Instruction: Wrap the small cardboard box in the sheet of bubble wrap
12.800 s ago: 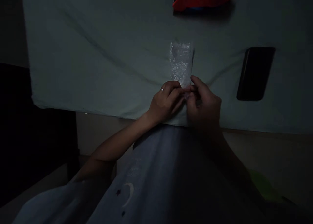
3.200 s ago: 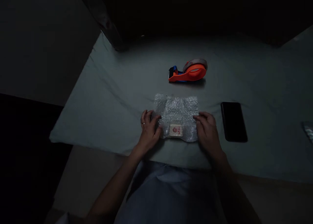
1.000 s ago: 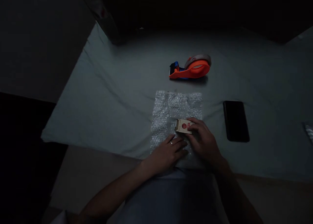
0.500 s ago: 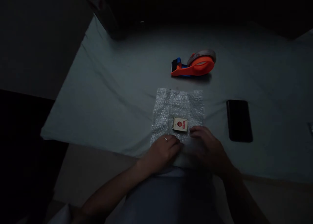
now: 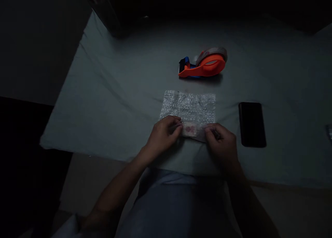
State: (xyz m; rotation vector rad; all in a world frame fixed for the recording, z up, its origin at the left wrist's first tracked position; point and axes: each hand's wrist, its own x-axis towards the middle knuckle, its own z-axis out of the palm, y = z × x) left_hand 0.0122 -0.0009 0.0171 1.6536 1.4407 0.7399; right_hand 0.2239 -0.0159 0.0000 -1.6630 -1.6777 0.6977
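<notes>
A sheet of bubble wrap [image 5: 190,104] lies on the cloth-covered table, its near end folded up over a small box [image 5: 190,129]. Through the clear layer the box's pale face and red print show blurred. My left hand [image 5: 164,132] pinches the folded bubble wrap at the left of the box, thumb and fingers together. On the other side my right hand [image 5: 220,139] grips the fold's right end, its fingers curled in. The far part of the sheet stretches flat beyond both hands.
An orange and blue tape dispenser [image 5: 204,68] with a roll of tape rests beyond the bubble wrap. To the right lies a black phone [image 5: 252,124]. The pale green tablecloth [image 5: 116,103] has creases, and the room is dim.
Both hands have lifted the near end of the bubble wrap and folded it away from me over the box, which was uncovered before. The view has shifted slightly.
</notes>
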